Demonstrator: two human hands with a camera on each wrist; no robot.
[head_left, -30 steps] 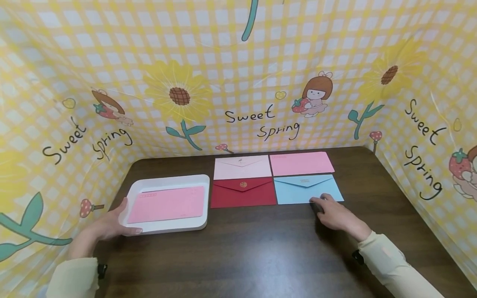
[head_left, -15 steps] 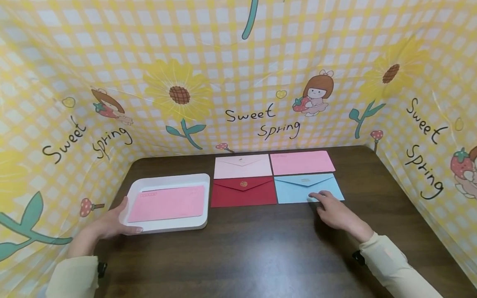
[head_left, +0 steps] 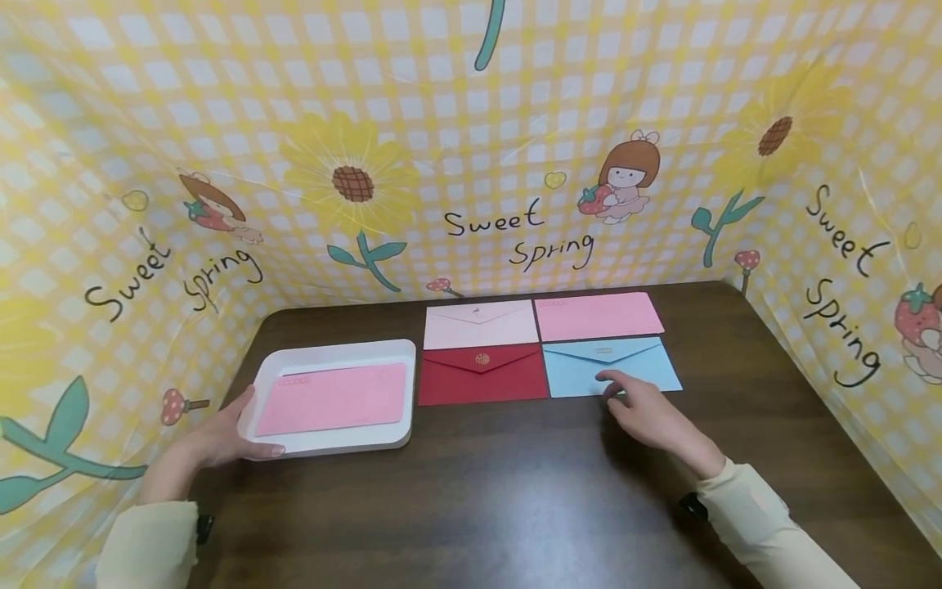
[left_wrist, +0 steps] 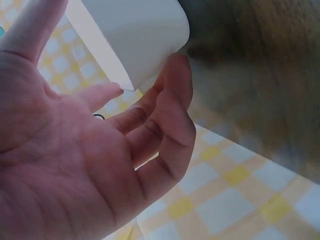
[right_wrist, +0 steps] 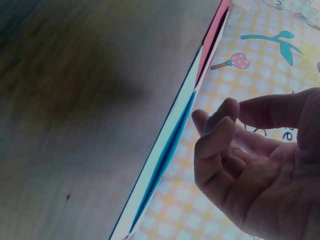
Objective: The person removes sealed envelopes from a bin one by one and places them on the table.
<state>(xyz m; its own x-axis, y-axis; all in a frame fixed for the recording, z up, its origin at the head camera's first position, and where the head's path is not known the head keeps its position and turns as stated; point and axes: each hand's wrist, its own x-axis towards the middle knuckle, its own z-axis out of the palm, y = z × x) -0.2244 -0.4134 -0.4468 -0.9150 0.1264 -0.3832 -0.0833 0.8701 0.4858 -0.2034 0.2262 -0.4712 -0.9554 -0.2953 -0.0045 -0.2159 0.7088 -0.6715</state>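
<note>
My left hand (head_left: 228, 429) grips the left end of a white tray (head_left: 338, 446), thumb along its near side. In the left wrist view, curled fingers (left_wrist: 177, 75) meet the outside of the tray wall (left_wrist: 145, 35). A pink envelope (head_left: 331, 397) lies flat inside the tray. My right hand (head_left: 651, 409) hovers over the near edge of a light blue envelope (head_left: 574, 376), fingers loosely bent and holding nothing. In the right wrist view, that hand (right_wrist: 250, 160) appears beside the blue envelope (right_wrist: 165, 155), thumb and fingertips near each other.
A red envelope (head_left: 482, 384) lies left of the blue one. Behind them are a pale pink envelope (head_left: 478, 331) and a brighter pink envelope (head_left: 599, 317). Yellow checked cloth (head_left: 412, 82) walls the dark wooden table (head_left: 471, 491) at the back and sides.
My right hand has shifted slightly left over the blue envelope, and its index finger has lifted a little. The left hand stays at the tray. The envelopes lie as before.
</note>
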